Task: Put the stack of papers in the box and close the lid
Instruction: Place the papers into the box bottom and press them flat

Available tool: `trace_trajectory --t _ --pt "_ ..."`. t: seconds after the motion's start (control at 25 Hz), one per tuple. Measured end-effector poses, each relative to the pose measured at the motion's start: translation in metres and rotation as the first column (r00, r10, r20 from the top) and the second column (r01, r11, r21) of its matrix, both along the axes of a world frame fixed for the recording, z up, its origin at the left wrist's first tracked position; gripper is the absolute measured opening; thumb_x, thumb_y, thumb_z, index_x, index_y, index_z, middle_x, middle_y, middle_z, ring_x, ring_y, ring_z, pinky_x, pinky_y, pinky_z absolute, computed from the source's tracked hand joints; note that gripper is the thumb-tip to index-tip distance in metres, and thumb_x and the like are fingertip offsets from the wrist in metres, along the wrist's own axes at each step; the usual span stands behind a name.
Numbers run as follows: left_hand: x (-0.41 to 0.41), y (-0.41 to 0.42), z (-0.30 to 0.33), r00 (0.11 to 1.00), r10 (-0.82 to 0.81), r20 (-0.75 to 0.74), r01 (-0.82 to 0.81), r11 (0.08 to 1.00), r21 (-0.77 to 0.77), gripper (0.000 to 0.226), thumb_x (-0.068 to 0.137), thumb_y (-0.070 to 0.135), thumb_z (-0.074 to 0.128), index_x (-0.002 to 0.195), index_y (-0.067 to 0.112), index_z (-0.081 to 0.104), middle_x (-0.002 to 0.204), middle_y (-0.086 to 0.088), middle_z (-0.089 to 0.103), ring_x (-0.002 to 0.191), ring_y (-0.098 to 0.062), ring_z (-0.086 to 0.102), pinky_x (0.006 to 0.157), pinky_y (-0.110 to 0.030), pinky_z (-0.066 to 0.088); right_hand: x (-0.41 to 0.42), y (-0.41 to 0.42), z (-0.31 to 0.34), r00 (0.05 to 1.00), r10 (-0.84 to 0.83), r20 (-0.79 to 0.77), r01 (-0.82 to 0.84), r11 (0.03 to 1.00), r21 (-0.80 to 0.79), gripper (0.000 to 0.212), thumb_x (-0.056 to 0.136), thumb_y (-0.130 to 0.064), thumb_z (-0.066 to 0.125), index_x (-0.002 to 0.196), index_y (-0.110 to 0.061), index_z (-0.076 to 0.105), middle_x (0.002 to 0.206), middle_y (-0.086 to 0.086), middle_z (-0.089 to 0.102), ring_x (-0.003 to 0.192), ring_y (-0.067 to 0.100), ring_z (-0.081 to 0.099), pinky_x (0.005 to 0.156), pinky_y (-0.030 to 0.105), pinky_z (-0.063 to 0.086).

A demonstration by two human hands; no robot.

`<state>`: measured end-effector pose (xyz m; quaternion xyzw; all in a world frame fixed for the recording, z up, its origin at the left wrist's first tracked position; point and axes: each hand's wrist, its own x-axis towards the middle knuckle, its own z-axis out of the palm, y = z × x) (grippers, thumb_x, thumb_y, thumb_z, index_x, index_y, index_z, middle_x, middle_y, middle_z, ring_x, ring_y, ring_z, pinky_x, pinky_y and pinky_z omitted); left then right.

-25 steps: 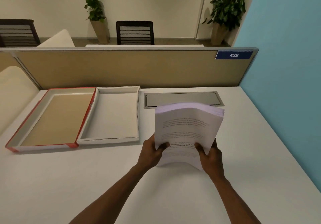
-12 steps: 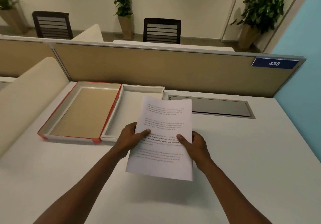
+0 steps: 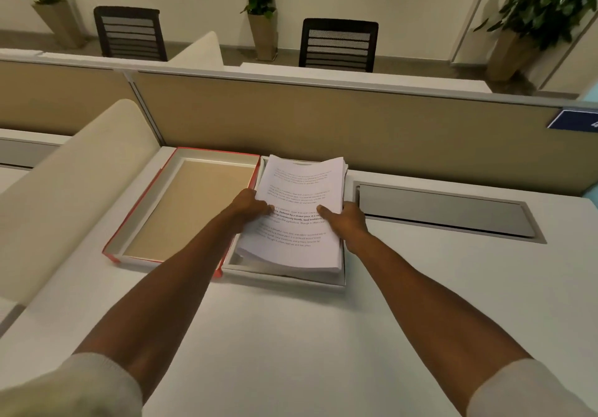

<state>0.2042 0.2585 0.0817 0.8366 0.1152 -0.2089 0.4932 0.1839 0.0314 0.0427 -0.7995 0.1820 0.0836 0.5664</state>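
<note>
Both hands clasp a stack of papers (image 3: 299, 219) by its long sides, thumbs pressed on the printed top sheet, holding it over and partly inside the white box tray (image 3: 284, 278). Left of that tray, a rounded cream divider (image 3: 64, 196) slopes up from the desk's far left edge. Just beside the tray, touching its left wall, lies the red-edged lid (image 3: 181, 209), open side up, a flat rectangle of plain brown cardboard inside a white inner rim. The left hand (image 3: 249, 206) reaches across the lid's near right corner and grips the stack's left edge, fingers curled beneath. The stack is thick, white and slightly bowed, its near end raised above the tray's near wall, where a dark gap shows; its far end reaches the tray's far wall. The right hand (image 3: 348, 222) grips the stack's right edge at the tray's right wall, fingers hidden under the sheets. Right of the tray, a grey metal cable flap (image 3: 443, 211) sits recessed in the smooth white desk (image 3: 291, 335), close to the right hand. Nearer than the tray, the desk lies bare between the two forearms and out to its right edge. Behind the tray, a tan fabric partition (image 3: 323, 118) rises close against its far wall.
</note>
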Motion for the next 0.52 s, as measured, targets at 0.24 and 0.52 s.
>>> trace_trajectory --t 0.24,0.52 --pt "0.018 0.007 -0.053 0.996 0.017 0.092 -0.029 0.991 0.133 0.036 0.094 0.014 0.066 0.128 0.006 0.056 0.133 -0.015 0.064 0.117 -0.039 0.063 0.104 -0.052 0.053 0.030 0.024 -0.028 0.998 0.056 -0.029 -0.061 0.961 -0.270 0.050 0.088 -0.039 0.071 0.124 -0.006 0.060 0.129 0.013 0.066 0.109 0.032 0.067 0.089 0.040 0.056" --pt "0.032 0.003 -0.082 0.982 -0.077 0.170 0.012 0.936 0.353 0.048 0.094 0.018 0.066 0.136 0.006 0.049 0.136 -0.015 0.061 0.124 -0.037 0.060 0.102 -0.044 0.052 0.030 0.038 -0.044 0.994 0.071 -0.082 -0.100 0.890 -0.445 0.046 0.091 -0.041 0.068 0.116 -0.004 0.061 0.122 0.014 0.068 0.104 0.032 0.068 0.077 0.032 0.050"
